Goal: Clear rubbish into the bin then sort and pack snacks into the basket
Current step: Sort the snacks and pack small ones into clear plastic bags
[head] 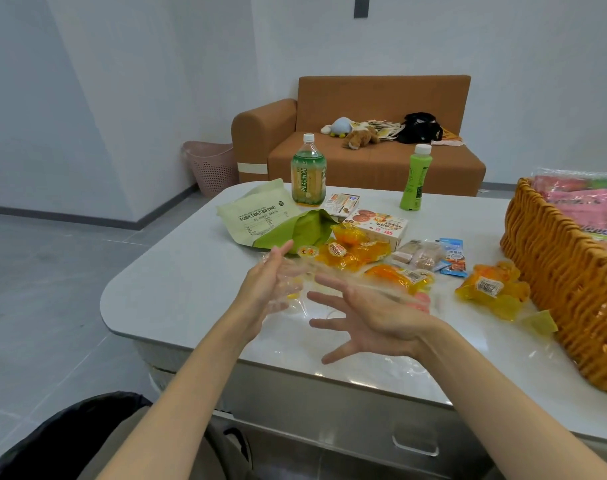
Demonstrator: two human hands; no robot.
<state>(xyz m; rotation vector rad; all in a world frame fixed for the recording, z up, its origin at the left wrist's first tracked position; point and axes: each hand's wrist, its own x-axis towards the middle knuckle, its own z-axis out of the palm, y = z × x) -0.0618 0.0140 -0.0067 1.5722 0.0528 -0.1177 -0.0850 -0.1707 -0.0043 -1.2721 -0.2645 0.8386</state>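
Nearest, at lower left below the table edge: black bin bag [63, 441]. Above it, two bare forearms reaching over the white table [177, 278]. Left hand [270, 289] wide, fingers straight and pointing up, palm turned toward the right hand [371, 320], likewise wide, fingers spread, gripping nothing. Between the palms and against the left fingers, crumpled clear plastic film [296, 299], blurred, no finger curled round it. Just beyond the fingertips, orange jelly packs [354, 252]; another jelly pack [492, 289] close by the wicker basket [565, 282] at right, pink packets [579, 195] inside. Farther back on the table: pale green pouch [257, 220], snack box [378, 226], wrapped biscuits [419, 254], blue packet [452, 254], tea bottle [308, 178] and green bottle [416, 180], both upright. Behind, brown sofa [364, 157] with plush toys [359, 135], pink hamper [213, 168] beside it.
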